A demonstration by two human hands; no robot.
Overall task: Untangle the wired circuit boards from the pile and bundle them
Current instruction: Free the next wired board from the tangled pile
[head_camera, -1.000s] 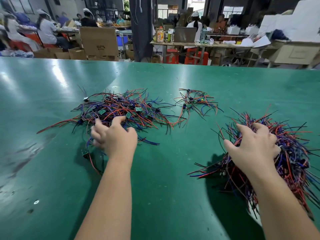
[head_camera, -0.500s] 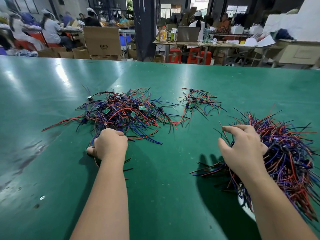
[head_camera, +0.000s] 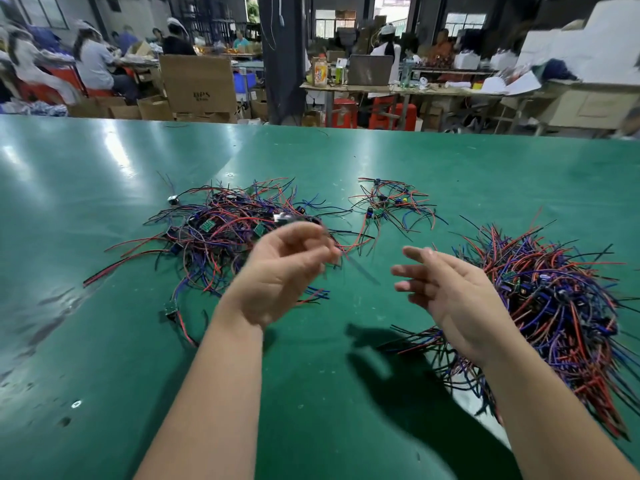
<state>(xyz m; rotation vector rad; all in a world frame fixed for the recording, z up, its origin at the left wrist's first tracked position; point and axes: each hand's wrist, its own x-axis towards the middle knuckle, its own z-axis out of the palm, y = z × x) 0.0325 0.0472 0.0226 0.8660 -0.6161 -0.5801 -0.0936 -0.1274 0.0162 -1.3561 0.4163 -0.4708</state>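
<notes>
Wired circuit boards [head_camera: 207,225] beyond left fingertips [head_camera: 329,252]: judged light, limp, snag-prone.
Left hand [head_camera: 280,271] was curled, hold unreadable; right hand [head_camera: 450,296] spread, empty. Pinch at board.

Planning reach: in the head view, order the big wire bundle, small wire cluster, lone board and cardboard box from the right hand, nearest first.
1. Big wire bundle, beside the right hand.
2. Small wire cluster, centre back.
3. Lone board, near left.
4. Cardboard box, beyond the table.

Red, blue, purple and black wires [head_camera: 221,233] on glossy green table [head_camera: 311,393].
</notes>
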